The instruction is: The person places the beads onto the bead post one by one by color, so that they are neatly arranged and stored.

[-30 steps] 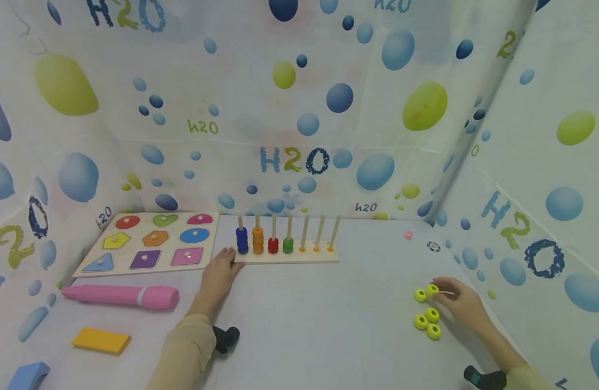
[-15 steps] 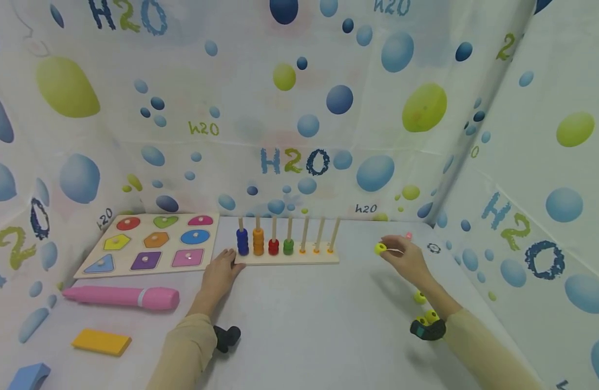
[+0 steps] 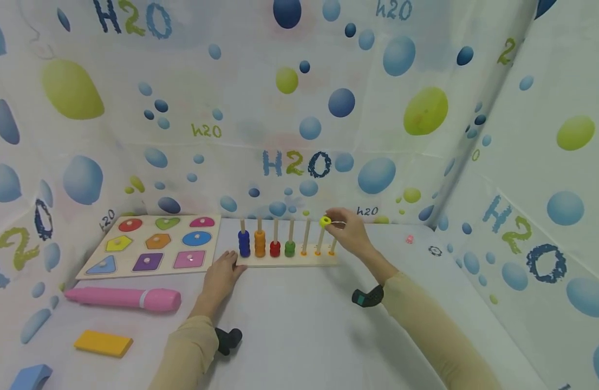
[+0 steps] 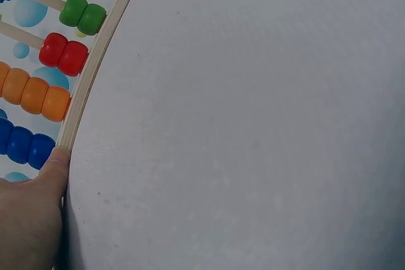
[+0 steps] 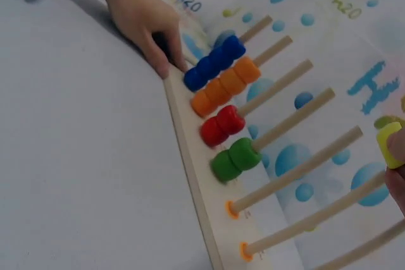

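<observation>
From the head camera, the right hand (image 3: 350,234) pinches a yellow ring (image 3: 325,221) at the top of the sixth peg (image 3: 320,238) of the wooden peg board (image 3: 287,261), while the left hand (image 3: 221,273) lies with relaxed fingers against the board's left end, at about 9 o'clock from the pegs. If the hole is not centred over the peg tip, I think the ring may catch on it and drop to the table. In the left wrist camera, a fingertip (image 4: 54,169) touches the board's edge (image 4: 95,74) beside the blue rings (image 4: 22,143); this contact looks light, so a sideways push on a peg could shift the board. In the right wrist camera, the yellow ring (image 5: 391,143) sits at 3 o'clock, half hidden by fingers (image 5: 397,147), well apart from the green rings (image 5: 237,159); the neighbouring pegs stand close, so the ring could land on the wrong one.
</observation>
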`<control>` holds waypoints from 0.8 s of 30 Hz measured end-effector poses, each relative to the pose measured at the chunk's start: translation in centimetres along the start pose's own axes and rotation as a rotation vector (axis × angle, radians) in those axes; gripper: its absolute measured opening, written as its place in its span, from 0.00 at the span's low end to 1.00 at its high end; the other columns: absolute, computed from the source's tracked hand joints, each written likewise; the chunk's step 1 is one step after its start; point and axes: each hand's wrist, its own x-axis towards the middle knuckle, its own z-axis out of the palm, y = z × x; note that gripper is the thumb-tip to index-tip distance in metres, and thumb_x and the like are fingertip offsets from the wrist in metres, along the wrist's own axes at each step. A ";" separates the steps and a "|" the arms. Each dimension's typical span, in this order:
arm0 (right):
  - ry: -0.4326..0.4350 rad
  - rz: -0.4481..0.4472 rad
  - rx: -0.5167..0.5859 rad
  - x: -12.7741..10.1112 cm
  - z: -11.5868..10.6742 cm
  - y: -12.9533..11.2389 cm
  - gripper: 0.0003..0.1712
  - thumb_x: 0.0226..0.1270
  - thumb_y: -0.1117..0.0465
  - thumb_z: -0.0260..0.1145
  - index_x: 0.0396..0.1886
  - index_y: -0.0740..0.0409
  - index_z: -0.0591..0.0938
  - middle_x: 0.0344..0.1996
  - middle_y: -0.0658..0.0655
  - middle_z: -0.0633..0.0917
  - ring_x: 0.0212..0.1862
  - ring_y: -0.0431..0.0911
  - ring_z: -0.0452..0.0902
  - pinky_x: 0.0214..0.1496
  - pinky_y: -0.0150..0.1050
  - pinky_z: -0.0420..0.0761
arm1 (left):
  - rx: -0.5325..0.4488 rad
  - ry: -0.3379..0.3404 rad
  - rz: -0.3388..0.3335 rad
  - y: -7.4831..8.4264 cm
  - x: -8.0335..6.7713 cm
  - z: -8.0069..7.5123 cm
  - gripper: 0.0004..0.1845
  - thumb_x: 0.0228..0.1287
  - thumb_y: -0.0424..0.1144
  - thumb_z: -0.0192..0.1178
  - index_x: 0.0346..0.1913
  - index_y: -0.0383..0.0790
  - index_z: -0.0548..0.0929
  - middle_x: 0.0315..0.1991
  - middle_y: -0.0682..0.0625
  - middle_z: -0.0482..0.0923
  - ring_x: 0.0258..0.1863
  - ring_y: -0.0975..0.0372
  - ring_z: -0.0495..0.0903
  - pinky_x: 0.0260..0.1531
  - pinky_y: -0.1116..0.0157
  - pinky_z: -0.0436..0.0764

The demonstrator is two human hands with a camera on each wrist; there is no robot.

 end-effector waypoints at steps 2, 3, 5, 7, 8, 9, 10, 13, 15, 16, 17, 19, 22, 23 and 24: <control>-0.004 -0.014 -0.007 0.7 0.7 -0.4 0.17 0.60 0.71 0.66 0.50 0.65 0.77 0.45 0.59 0.83 0.47 0.49 0.80 0.49 0.34 0.81 | 0.000 0.005 0.005 0.1 0.0 0.0 0.29 0.65 0.43 0.60 0.60 0.23 0.71 0.60 0.31 0.69 0.63 0.41 0.64 0.61 0.46 0.65; -0.007 -0.019 -0.013 0.9 1.0 -0.5 0.17 0.60 0.71 0.66 0.50 0.64 0.78 0.45 0.59 0.83 0.47 0.49 0.80 0.49 0.34 0.81 | 0.002 0.007 0.010 0.1 0.0 0.1 0.29 0.65 0.43 0.60 0.60 0.23 0.71 0.60 0.31 0.69 0.63 0.41 0.64 0.61 0.45 0.65; -0.017 -0.020 -0.017 1.4 1.6 -0.8 0.17 0.60 0.71 0.66 0.50 0.64 0.77 0.44 0.59 0.83 0.47 0.48 0.80 0.49 0.33 0.81 | -0.001 0.012 0.012 0.0 0.0 0.1 0.29 0.65 0.43 0.60 0.60 0.23 0.70 0.60 0.31 0.69 0.63 0.41 0.64 0.61 0.46 0.65; -0.030 -0.028 -0.024 1.8 2.0 -1.0 0.16 0.60 0.71 0.66 0.49 0.64 0.77 0.44 0.59 0.83 0.47 0.48 0.80 0.48 0.32 0.81 | -0.001 0.017 0.014 0.0 0.0 0.2 0.29 0.65 0.43 0.60 0.60 0.23 0.71 0.60 0.31 0.69 0.63 0.41 0.65 0.61 0.46 0.65; -0.037 -0.032 -0.029 1.9 2.2 -1.1 0.16 0.60 0.71 0.66 0.49 0.64 0.77 0.44 0.59 0.83 0.47 0.48 0.80 0.48 0.32 0.81 | 0.000 0.017 0.014 0.0 0.0 0.3 0.29 0.66 0.43 0.60 0.60 0.23 0.71 0.60 0.31 0.69 0.63 0.41 0.65 0.61 0.46 0.65; -0.041 -0.040 -0.037 2.0 2.3 -1.1 0.16 0.60 0.71 0.66 0.49 0.64 0.78 0.44 0.59 0.83 0.47 0.48 0.80 0.47 0.31 0.81 | 0.000 0.017 0.014 0.0 0.0 0.4 0.29 0.66 0.43 0.60 0.60 0.23 0.71 0.60 0.31 0.69 0.63 0.42 0.65 0.61 0.46 0.65; -0.046 -0.047 -0.049 2.1 2.4 -1.2 0.16 0.60 0.72 0.65 0.48 0.65 0.78 0.43 0.60 0.83 0.46 0.48 0.80 0.47 0.31 0.81 | -0.002 0.017 0.012 0.0 0.0 0.4 0.29 0.66 0.44 0.60 0.60 0.23 0.71 0.60 0.31 0.69 0.63 0.42 0.65 0.62 0.46 0.65; -0.054 -0.056 -0.097 2.4 2.7 -1.5 0.16 0.60 0.72 0.65 0.48 0.65 0.77 0.43 0.60 0.83 0.46 0.48 0.81 0.46 0.29 0.81 | 0.002 0.019 0.012 0.0 -0.1 0.4 0.29 0.66 0.44 0.60 0.60 0.23 0.71 0.60 0.31 0.69 0.63 0.42 0.64 0.62 0.46 0.65; -0.061 -0.050 -0.123 2.6 2.8 -1.7 0.17 0.60 0.73 0.65 0.49 0.66 0.77 0.43 0.60 0.83 0.46 0.48 0.80 0.47 0.29 0.81 | 0.004 0.022 0.012 0.1 0.0 0.3 0.29 0.65 0.44 0.60 0.60 0.23 0.71 0.60 0.31 0.69 0.63 0.42 0.65 0.61 0.46 0.65; -0.064 -0.042 -0.131 2.7 2.9 -1.8 0.17 0.60 0.73 0.65 0.50 0.66 0.77 0.44 0.60 0.83 0.46 0.48 0.80 0.47 0.29 0.81 | 0.005 0.024 0.011 0.1 -0.1 0.3 0.29 0.65 0.44 0.60 0.60 0.23 0.71 0.60 0.31 0.70 0.63 0.42 0.65 0.61 0.46 0.65; -0.067 -0.033 -0.138 2.7 2.9 -1.9 0.18 0.60 0.73 0.64 0.50 0.66 0.76 0.44 0.61 0.82 0.47 0.48 0.80 0.47 0.30 0.81 | 0.006 0.026 0.010 0.1 -0.1 0.3 0.29 0.65 0.43 0.60 0.60 0.23 0.71 0.60 0.31 0.70 0.63 0.42 0.65 0.61 0.46 0.65; -0.071 -0.014 -0.148 2.7 3.0 -2.1 0.19 0.60 0.74 0.64 0.51 0.66 0.76 0.44 0.61 0.82 0.47 0.48 0.80 0.48 0.30 0.80 | 0.003 0.027 0.005 0.1 -0.1 0.2 0.29 0.65 0.43 0.60 0.60 0.23 0.71 0.60 0.32 0.70 0.63 0.42 0.65 0.62 0.47 0.65; -0.070 0.006 -0.149 2.7 3.1 -2.3 0.19 0.60 0.74 0.63 0.52 0.65 0.76 0.45 0.62 0.82 0.48 0.48 0.80 0.49 0.31 0.80 | 0.004 0.025 0.000 0.1 -0.1 0.1 0.29 0.65 0.43 0.60 0.60 0.23 0.71 0.60 0.32 0.70 0.63 0.42 0.65 0.62 0.47 0.65; -0.069 0.009 -0.148 2.7 3.1 -2.3 0.19 0.60 0.74 0.63 0.52 0.65 0.76 0.45 0.62 0.82 0.48 0.48 0.80 0.49 0.31 0.80 | 0.005 0.024 -0.002 0.1 -0.2 0.1 0.29 0.65 0.43 0.60 0.60 0.23 0.71 0.60 0.32 0.69 0.64 0.42 0.64 0.62 0.47 0.65; -0.067 0.010 -0.144 2.7 3.1 -2.3 0.19 0.60 0.74 0.63 0.52 0.65 0.76 0.45 0.62 0.82 0.48 0.48 0.80 0.50 0.31 0.80 | 0.006 0.022 -0.004 0.1 -0.2 0.0 0.29 0.65 0.43 0.60 0.60 0.23 0.70 0.60 0.32 0.69 0.64 0.42 0.64 0.62 0.47 0.64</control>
